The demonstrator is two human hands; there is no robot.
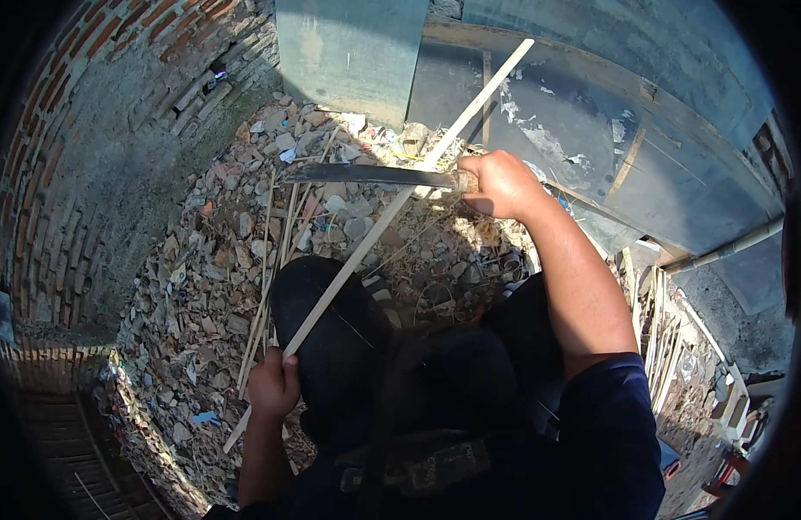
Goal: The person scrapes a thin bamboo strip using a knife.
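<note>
My left hand [275, 386] is closed round the lower part of a long, pale bamboo strip [366, 247]. The strip slants across my bent left knee, from the lower left to the far upper right. My right hand [503, 185] grips the short handle of a machete [366, 174]. Its dark blade points left and crosses the strip above the knee. Blade and strip overlap in the picture; whether they touch, I cannot tell.
Several thin strips [263, 316] lie on the rubble [211, 286] beside my left leg. More strips [663, 342] are piled on the right. A brick wall [88, 173] rises on the left, with a blue-grey panel [348, 61] and dark sheets [582, 121] ahead.
</note>
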